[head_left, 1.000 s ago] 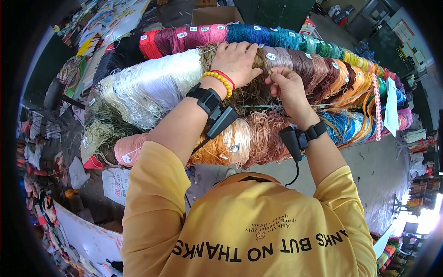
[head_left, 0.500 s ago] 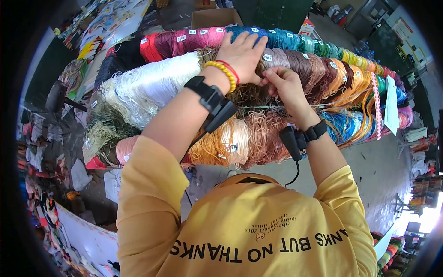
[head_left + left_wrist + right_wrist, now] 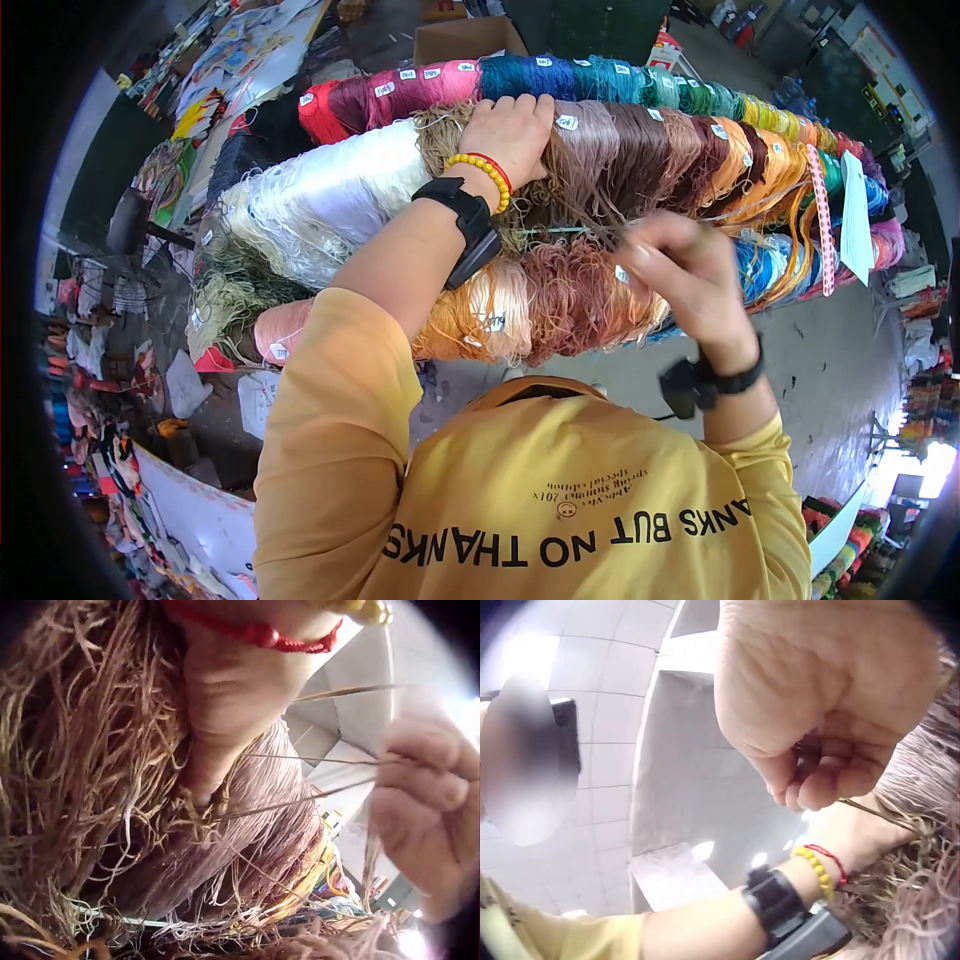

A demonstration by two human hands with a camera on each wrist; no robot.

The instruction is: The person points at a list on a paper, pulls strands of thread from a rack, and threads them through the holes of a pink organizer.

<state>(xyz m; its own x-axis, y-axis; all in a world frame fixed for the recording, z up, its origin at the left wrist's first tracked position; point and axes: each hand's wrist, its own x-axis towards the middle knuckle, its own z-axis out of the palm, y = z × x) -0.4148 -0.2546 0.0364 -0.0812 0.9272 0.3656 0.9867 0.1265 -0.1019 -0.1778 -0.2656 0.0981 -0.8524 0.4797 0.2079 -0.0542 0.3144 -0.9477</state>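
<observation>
My left hand (image 3: 512, 140) lies on the olive-brown thread bundle (image 3: 445, 135) on the middle row, its fingers over the top. In the left wrist view the thumb presses into tangled brown threads (image 3: 191, 821). My right hand (image 3: 685, 265), blurred, is lower and to the right, fingers curled round a few thin brown strands (image 3: 590, 205) stretched between the two hands. The right wrist view shows the right hand (image 3: 832, 697) with thumb and fingertips pinched together and a strand (image 3: 877, 814) leading from them to the bundle.
Rows of labelled thread bundles in many colours surround the hands: white thread (image 3: 340, 180) to the left, dark brown (image 3: 640, 150) to the right, peach and rust (image 3: 565, 310) in front. A pink checked strip (image 3: 822, 220) hangs at the right. Behind stands a cardboard box (image 3: 465, 40).
My right hand has moved down and to the right, away from the left, drawing strands taut. The left hand has shifted back from the blue bundles onto the olive-brown one.
</observation>
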